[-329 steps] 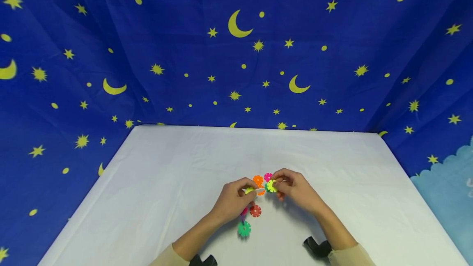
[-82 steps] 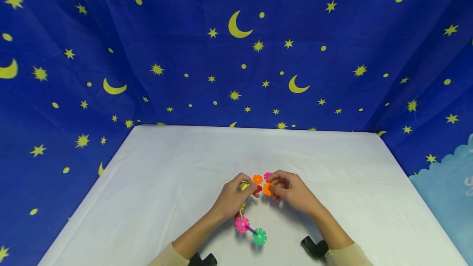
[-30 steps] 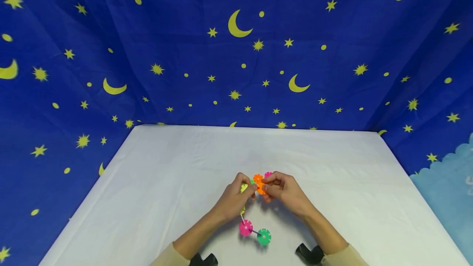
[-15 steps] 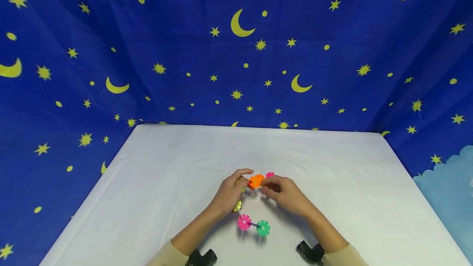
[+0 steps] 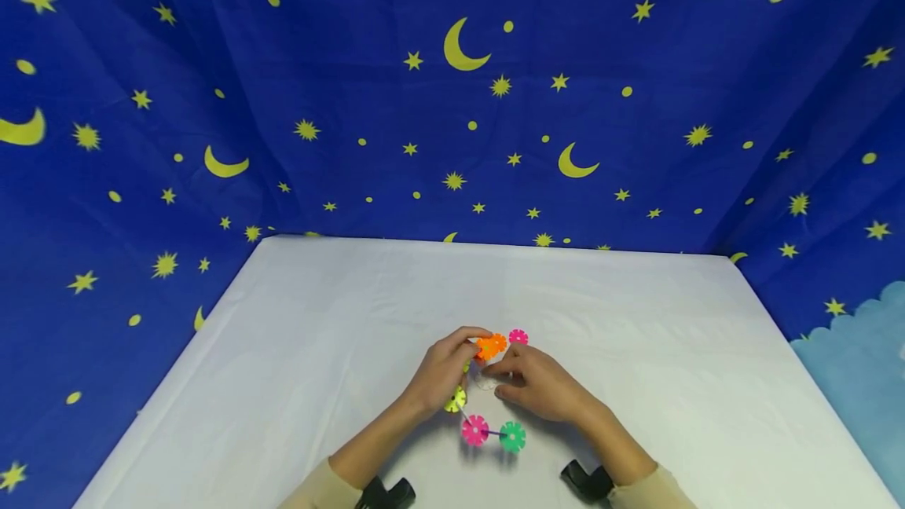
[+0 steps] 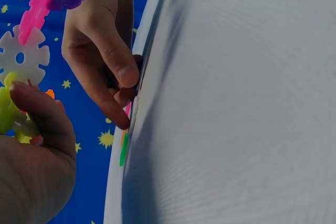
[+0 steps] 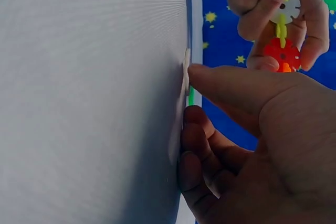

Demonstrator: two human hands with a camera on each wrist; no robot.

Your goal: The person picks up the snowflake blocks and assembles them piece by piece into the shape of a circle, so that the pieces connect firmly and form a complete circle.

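Observation:
My left hand (image 5: pixel 438 374) holds a chain of interlocking plastic snowflake discs. An orange disc (image 5: pixel 487 349) is at its upper end, just past a red disc (image 6: pixel 37 140) partly hidden by the fingers. Below the hand hang a yellow disc (image 5: pixel 456 400), a pink disc (image 5: pixel 475 430) and a green disc (image 5: pixel 512 437); white discs (image 7: pixel 287 10) sit between. My right hand (image 5: pixel 543 385) reaches down to a loose white disc (image 5: pixel 485 382) lying flat on the table. In the right wrist view its forefinger or thumb touches that disc's edge (image 7: pixel 187 69); no grip shows.
Another orange disc (image 5: pixel 499 342) and a loose pink disc (image 5: pixel 518 337) lie on the white-covered table (image 5: pixel 339 320) beyond the hands. A green disc edge (image 7: pixel 191 97) shows there too. Black devices (image 5: pixel 587 483) sit at both wrists. A blue star-patterned cloth (image 5: pixel 368 100) hangs behind.
The orange disc, earlier in the right hand, now sits on the chain at the left hand. The right hand has let go of it and moved down to the white disc.

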